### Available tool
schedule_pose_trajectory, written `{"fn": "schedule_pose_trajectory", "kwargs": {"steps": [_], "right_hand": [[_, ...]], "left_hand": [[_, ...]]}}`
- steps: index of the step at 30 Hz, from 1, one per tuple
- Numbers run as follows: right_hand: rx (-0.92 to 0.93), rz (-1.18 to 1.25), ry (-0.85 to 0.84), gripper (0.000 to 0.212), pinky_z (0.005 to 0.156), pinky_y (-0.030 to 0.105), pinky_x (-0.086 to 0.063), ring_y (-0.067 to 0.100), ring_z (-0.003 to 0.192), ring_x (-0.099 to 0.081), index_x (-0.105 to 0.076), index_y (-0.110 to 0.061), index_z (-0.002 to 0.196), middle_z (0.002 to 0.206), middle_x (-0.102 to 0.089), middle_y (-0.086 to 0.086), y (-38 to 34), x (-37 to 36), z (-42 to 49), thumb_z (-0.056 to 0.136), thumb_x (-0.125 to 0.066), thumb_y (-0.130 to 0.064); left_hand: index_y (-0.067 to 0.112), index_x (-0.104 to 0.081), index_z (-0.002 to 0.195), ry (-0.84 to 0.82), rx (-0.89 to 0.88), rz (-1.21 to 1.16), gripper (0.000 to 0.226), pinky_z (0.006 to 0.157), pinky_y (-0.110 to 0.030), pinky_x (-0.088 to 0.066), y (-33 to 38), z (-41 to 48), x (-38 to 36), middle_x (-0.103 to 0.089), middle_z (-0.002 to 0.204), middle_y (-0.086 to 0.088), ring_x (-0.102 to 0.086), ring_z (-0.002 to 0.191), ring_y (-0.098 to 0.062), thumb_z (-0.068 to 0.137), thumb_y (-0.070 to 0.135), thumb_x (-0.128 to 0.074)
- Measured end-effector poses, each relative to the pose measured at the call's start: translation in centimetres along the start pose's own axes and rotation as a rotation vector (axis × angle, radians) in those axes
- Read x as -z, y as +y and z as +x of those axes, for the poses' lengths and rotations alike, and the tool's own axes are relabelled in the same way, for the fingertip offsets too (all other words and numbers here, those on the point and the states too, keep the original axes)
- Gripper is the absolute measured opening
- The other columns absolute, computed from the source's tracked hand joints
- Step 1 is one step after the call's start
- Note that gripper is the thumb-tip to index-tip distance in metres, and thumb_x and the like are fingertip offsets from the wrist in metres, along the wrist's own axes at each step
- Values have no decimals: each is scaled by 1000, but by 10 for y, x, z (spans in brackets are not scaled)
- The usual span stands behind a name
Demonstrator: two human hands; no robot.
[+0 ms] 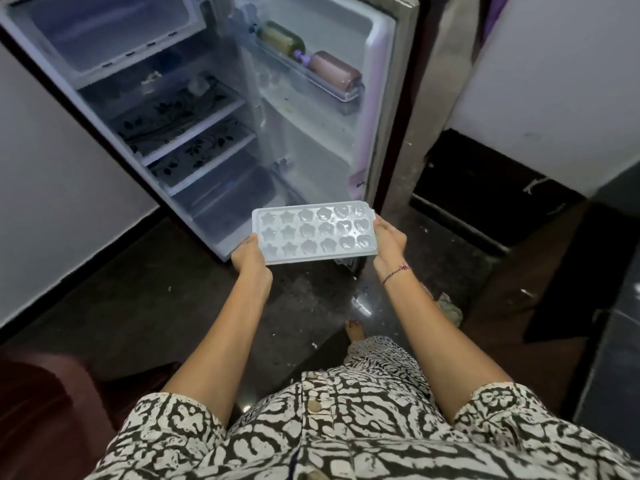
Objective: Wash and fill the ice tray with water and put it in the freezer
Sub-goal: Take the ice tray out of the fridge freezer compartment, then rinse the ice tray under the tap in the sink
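While the fridge [173,133] stands open ahead of the person, its white interior fills the upper half of the view above a dark, speckled floor [138,289]. Its door [332,140] is swung out to the right. At the top of the cabinet sits the freezer compartment [104,32], and below it are two shelves [180,109] lined with mats printed in a dark leaf pattern. A clear rack [311,77] on the inside of the door carries a green bottle [282,38] and a brownish bottle [334,69] with a purple cap, both lying on their sides. The ice tray [313,235], pale and rectangular with star, flower and heart cells in three rows, is held roughly level in the air in front of the fridge's lower part, well below the freezer compartment. The left hand [247,256] grips its near left corner, fingers curled under the edge. The right hand [389,242] clasps the right end. A thin bracelet [396,273] circles the right wrist.
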State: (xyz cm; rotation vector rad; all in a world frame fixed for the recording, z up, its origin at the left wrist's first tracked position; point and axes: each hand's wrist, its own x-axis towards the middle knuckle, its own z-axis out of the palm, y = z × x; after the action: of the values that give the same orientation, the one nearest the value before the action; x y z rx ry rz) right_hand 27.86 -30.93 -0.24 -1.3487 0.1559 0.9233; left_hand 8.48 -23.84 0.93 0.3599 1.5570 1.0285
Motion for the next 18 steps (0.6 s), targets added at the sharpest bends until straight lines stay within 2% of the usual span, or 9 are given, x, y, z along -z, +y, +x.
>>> {"fn": "schedule_pose_trajectory", "kwargs": {"steps": [2,6,10,13,15,18], "right_hand": [[12,31,46,22,52,18,-55,10,68,-64,-65,-1,112,90,-69,4,-2,17,-4,91,-57,-3],[35,88,151,23,49,16,-52,10,69,-65,-66,-3,113,87,-67,2,-8,53,-10,91,-58,-4],[56,124,269,22,58,24,-57,18,80,-71,-70,-8,109,96,-72,6,-16,91,-12,88,-64,-8],[91,189,331,23,60,25,-56,20,83,-71,-69,-4,109,98,-72,9,-25,118,-13,87,-64,-4],[117,230,358,23,62,26,-58,18,82,-70,-68,-1,110,95,-71,7,-32,135,-15,87,-63,-2],[117,282,418,21,66,29,-60,15,74,-69,-69,-4,108,85,-71,2,-45,160,-15,87,-65,-2]], "left_hand": [[13,-62,76,-54,17,32,14,81,-42,-57,-7,-4,-8,-69,99,-8,-67,88,-27,90,10,-60],[14,-59,75,-139,58,98,16,72,-39,-58,-22,-13,-28,-67,82,-4,-66,73,-21,90,14,-61],[9,-65,88,-241,73,196,7,75,-41,-59,-40,-31,-54,-70,92,-6,-70,83,-25,90,15,-62],[3,-65,99,-300,88,258,15,78,-41,-59,-53,-43,-76,-71,100,-10,-70,87,-26,89,15,-64],[3,-64,100,-342,90,296,16,78,-39,-59,-62,-52,-93,-70,100,-9,-70,88,-25,89,14,-64],[6,-63,89,-422,82,334,6,78,-39,-58,-74,-72,-117,-68,99,-9,-68,87,-26,90,12,-63]]}}
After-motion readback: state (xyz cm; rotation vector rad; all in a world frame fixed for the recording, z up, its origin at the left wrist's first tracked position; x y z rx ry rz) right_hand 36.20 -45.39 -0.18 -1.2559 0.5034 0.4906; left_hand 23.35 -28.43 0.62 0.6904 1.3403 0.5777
